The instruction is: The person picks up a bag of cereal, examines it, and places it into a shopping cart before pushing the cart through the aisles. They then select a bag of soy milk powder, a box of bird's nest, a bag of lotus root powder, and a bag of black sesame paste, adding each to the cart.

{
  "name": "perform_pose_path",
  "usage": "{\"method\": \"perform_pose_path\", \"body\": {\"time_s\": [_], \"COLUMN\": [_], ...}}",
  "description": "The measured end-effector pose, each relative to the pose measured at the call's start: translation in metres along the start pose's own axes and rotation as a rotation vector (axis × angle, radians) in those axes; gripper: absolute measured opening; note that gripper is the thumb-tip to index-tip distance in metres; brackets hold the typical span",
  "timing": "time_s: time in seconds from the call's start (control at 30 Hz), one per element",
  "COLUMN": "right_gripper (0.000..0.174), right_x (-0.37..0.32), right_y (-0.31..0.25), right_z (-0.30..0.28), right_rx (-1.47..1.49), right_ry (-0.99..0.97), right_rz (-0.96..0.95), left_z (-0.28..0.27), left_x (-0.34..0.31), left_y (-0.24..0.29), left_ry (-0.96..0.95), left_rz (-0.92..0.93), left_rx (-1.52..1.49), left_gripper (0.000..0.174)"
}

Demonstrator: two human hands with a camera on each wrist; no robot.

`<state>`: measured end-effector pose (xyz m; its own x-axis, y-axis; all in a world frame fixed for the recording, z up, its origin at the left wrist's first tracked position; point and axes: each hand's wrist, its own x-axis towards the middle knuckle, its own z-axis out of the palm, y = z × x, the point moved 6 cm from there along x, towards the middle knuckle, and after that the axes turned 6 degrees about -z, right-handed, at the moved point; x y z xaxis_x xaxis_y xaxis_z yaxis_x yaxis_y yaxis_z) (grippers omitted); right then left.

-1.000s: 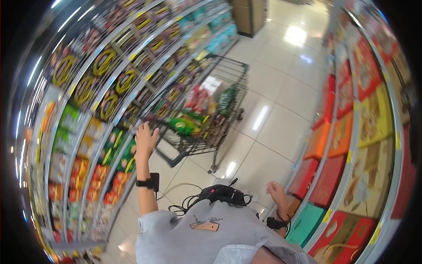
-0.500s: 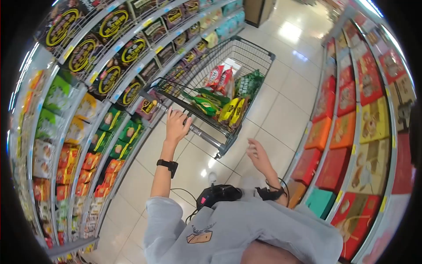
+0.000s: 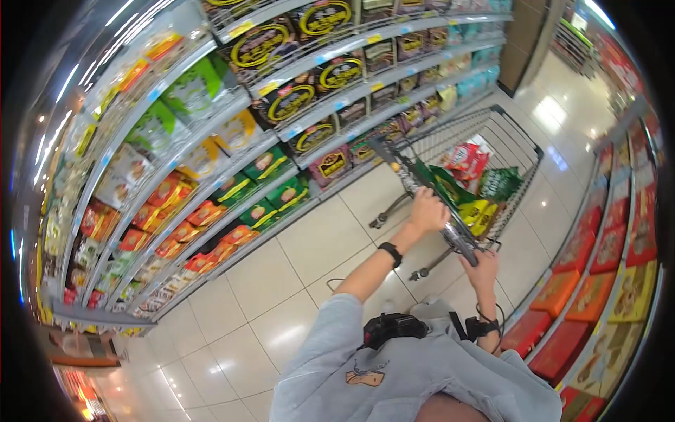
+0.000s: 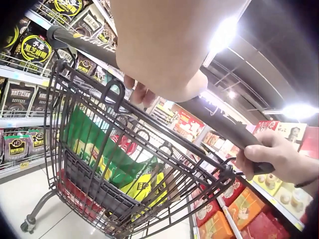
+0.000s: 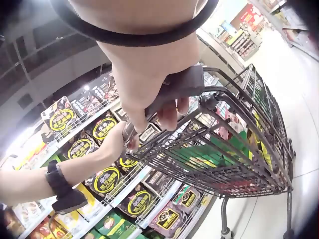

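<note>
Two hands grip one thing: the dark handle bar (image 3: 454,236) at the near end of the wire shopping cart (image 3: 522,135). The left hand (image 3: 429,211) has its fingers (image 4: 143,92) curled over the bar towards the end nearer the snack shelves (image 3: 281,105). The right hand (image 3: 484,264) is closed round the bar's other end, where the bar meets the cart's corner, and its fingers (image 5: 167,112) are wrapped under the grip in the right wrist view. The two hands are apart on the bar, with a bare stretch of it between them. Inside the cart's basket, green packets (image 3: 447,186) lie just beyond the bar. Yellow packets (image 3: 479,211) are beside them, against the wall on the right-hand side. Red packets (image 3: 465,157) and a dark green bag (image 3: 500,183) lie further towards the cart's front. The cart stands on a pale tiled floor (image 3: 302,246), and one of its wheels (image 4: 28,225) shows below the basket in the left wrist view. On the cart's left run the shelves of dark, green and orange packs. On its right stand shelves of red and orange boxes (image 3: 610,239). A black band (image 3: 390,253) circles the left wrist, just behind the hand on the bar.
</note>
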<state>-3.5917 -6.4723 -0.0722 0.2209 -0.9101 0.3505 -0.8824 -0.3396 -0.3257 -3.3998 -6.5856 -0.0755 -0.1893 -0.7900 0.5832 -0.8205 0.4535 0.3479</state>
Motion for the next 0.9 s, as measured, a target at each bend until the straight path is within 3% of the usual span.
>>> {"method": "perform_pose_path", "body": {"time_s": [0.2, 0.3, 0.37, 0.4, 0.43, 0.5, 0.6, 0.77, 0.83, 0.87, 0.9], "right_gripper": [0.038, 0.039, 0.038, 0.038, 0.038, 0.038, 0.039, 0.043, 0.045, 0.045, 0.046], "right_x": [0.026, 0.048, 0.063, 0.072, 0.083, 0.096, 0.113, 0.132, 0.143, 0.148, 0.154], "right_y": [0.041, 0.076, 0.085, 0.092, 0.101, 0.12, 0.148, 0.165, 0.161, 0.157, 0.154], "right_z": [-0.004, 0.004, -0.005, -0.006, -0.009, -0.012, 0.0, 0.006, 0.011, 0.011, 0.01], "right_rx": [0.006, 0.084, 0.076, 0.101, 0.123, 0.086, -0.03, -0.276, -0.276, -0.24, -0.196], "right_ry": [0.113, 0.054, 0.086, 0.021, -0.043, -0.089, -0.063, -0.321, -0.31, -0.266, -0.218], "right_rz": [-0.057, 0.004, 0.033, 0.059, 0.084, 0.161, 0.158, 0.347, 0.32, 0.362, 0.407], "left_z": [0.018, 0.04, 0.061, 0.073, 0.078, 0.096, 0.113, 0.13, 0.118, 0.109, 0.08], "left_x": [0.037, 0.058, 0.071, 0.082, 0.094, 0.115, 0.133, 0.139, 0.14, 0.145, 0.153], "left_y": [0.015, 0.011, 0.012, 0.014, 0.023, 0.029, 0.034, 0.037, 0.038, 0.031, 0.022], "left_ry": [-0.033, -0.126, -0.243, -0.369, -0.37, -0.518, -0.534, -0.39, -0.344, -0.416, -0.336], "left_rz": [0.001, 0.017, 0.059, 0.026, 0.037, -0.093, -0.071, -0.014, 0.165, 0.22, 0.241], "left_rx": [0.02, 0.032, 0.046, 0.094, 0.099, 0.223, 0.235, 0.165, -0.08, -0.336, -0.366], "left_gripper": [0.04, 0.051, 0.055, 0.057, 0.057, 0.058, 0.057, 0.05, 0.04, 0.03, 0.026]}}
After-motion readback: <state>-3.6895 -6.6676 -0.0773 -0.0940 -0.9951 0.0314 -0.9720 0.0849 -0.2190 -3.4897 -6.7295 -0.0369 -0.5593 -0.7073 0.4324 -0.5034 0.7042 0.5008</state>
